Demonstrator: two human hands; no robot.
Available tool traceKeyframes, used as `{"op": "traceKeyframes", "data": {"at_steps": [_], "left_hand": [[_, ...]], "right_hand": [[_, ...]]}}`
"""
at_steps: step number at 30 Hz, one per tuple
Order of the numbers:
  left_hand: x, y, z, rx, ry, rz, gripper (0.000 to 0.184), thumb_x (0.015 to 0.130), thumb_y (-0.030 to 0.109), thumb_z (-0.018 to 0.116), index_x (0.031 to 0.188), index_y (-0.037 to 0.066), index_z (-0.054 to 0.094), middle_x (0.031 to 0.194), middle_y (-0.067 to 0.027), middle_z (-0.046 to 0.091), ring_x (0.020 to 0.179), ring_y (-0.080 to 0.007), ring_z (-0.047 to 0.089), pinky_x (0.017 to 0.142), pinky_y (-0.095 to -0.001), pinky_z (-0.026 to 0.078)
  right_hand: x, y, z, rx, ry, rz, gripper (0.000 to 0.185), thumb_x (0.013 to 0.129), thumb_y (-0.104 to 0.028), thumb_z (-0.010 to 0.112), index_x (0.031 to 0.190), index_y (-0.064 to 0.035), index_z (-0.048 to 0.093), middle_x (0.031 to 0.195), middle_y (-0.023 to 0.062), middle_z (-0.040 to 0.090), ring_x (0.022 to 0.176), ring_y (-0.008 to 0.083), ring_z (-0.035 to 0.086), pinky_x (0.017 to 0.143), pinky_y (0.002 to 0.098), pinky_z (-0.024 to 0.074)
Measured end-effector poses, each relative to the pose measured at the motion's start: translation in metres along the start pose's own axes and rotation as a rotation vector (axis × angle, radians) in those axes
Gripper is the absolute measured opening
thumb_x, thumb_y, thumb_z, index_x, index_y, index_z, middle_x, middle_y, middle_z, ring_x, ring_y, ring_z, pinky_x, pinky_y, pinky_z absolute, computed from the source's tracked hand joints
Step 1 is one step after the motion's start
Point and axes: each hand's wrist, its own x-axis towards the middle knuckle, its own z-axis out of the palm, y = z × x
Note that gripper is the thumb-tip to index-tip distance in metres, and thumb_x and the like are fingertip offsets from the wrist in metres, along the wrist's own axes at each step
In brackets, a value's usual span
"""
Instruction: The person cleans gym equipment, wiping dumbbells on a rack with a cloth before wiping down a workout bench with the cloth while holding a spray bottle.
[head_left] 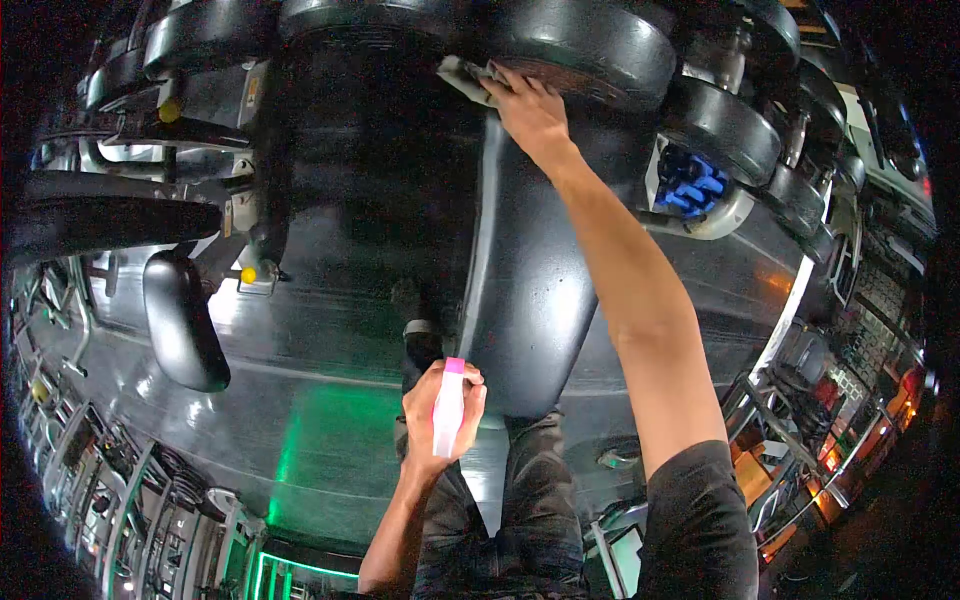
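Note:
My right hand [530, 112] reaches far forward, its fingers bent over a pale cloth [463, 80]. The cloth lies by the far end of a black padded bench [535, 290], close under a large black rounded weight [590, 45]. Small bright droplets show on the bench pad. Low and near my legs, my left hand [428, 415] is closed around a white spray bottle [449, 410] with a pink top, seen from above. The bottle's lower part is hidden by the hand.
Several black dumbbells [725, 130] with metal handles line the far side. A white bin [735, 215] with blue contents stands beyond the bench at right. A black machine pad [185, 320] juts in at left. Gym frames [120, 510] fill the lower left.

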Motion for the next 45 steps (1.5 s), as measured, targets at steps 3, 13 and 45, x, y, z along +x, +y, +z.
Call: {"op": "traceKeyframes", "data": {"at_steps": [3, 13, 45], "left_hand": [[-0.006, -0.003, 0.003, -0.039, 0.025, -0.056, 0.016, 0.080, -0.004, 0.066, 0.094, 0.001, 0.061, 0.086, -0.0105, 0.064, 0.066, -0.0148, 0.061, 0.060, -0.0270, 0.049], [-0.005, 0.018, 0.015, -0.023, -0.019, 0.036, 0.016, 0.080, -0.003, 0.066, 0.094, 0.000, 0.061, 0.085, -0.0114, 0.064, 0.068, -0.0177, 0.062, 0.063, -0.0283, 0.050], [-0.002, 0.033, 0.020, 0.026, -0.030, -0.009, 0.012, 0.077, -0.003, 0.066, 0.087, 0.000, 0.060, 0.083, -0.0123, 0.064, 0.066, -0.0208, 0.062, 0.060, -0.0301, 0.050]], "right_hand": [[0.009, -0.024, -0.002, -0.132, -0.097, 0.062, 0.042, 0.086, -0.014, 0.055, 0.126, -0.0263, 0.059, 0.135, -0.0010, 0.052, 0.121, 0.0244, 0.052, 0.098, 0.0434, 0.0433], [-0.093, -0.093, -0.022, -0.173, -0.283, -0.152, 0.024, 0.084, -0.020, 0.054, 0.101, -0.0131, 0.070, 0.111, 0.0058, 0.065, 0.124, 0.0287, 0.047, 0.106, 0.0476, 0.0305], [-0.163, -0.030, -0.085, 0.385, -0.301, 0.099, 0.037, 0.084, -0.008, 0.055, 0.119, -0.0194, 0.063, 0.121, 0.0096, 0.063, 0.113, 0.0279, 0.059, 0.095, 0.0398, 0.0465]]}}
